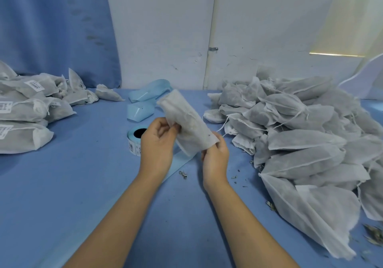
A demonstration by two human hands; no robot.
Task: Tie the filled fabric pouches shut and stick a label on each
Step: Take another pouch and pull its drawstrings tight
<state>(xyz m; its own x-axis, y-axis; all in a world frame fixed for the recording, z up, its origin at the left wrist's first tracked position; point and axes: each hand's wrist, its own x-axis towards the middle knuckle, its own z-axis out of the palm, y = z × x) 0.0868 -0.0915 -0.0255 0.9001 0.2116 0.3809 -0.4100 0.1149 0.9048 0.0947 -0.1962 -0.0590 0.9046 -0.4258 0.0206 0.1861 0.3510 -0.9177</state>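
Pouch (186,122) in both hands, you are holding it tilted above the blue table (83,185), between the label roll (134,140) and the big pile of pouches (300,135) on your right. Your left hand (159,143) is pinching its long edge with curled fingers. Your right hand (215,157) is gripping the lower end. I cannot make out the drawstring, so you are probably looking for it. Try turning the mouth toward you, then pulling both cords evenly before knotting.

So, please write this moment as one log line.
left hand: holds pouch | right hand: pinches its lower end | label roll: on table, untouched
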